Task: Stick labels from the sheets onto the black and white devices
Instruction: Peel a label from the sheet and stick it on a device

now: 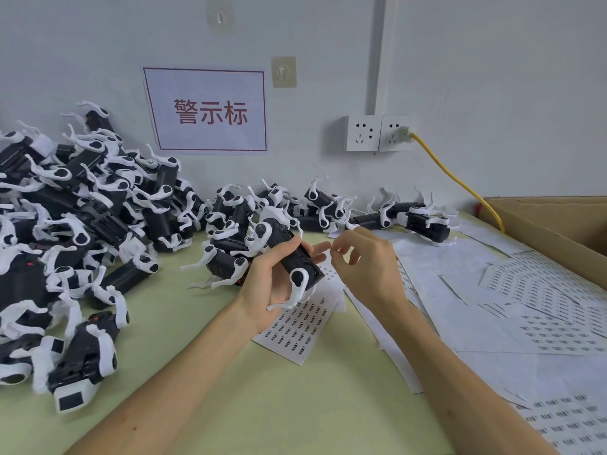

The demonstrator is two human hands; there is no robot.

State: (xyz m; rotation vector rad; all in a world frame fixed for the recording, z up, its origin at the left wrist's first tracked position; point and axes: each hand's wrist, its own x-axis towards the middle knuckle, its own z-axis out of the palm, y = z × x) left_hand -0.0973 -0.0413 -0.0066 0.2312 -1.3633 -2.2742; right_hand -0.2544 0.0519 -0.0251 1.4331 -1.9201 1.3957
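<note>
Left hand [262,284]: grips the black plastic device with white legs [297,257], lifted above the table.
Device axis: far-left to near-right.
Right hand [364,261]: just right of the device, the nearer hand to label it. Its fingertips are pinched; whether on a label, I cannot tell.
White printed label sheet [295,326]: directly beneath the device.
Brown cardboard box [542,221]: far right, contents hidden.

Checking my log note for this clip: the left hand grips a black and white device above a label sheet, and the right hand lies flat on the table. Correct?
Not quite. The head view shows the right hand raised beside the device, fingertips pinched together; whether they hold anything is too small to tell. The left hand does grip the device above the label sheet.
</note>
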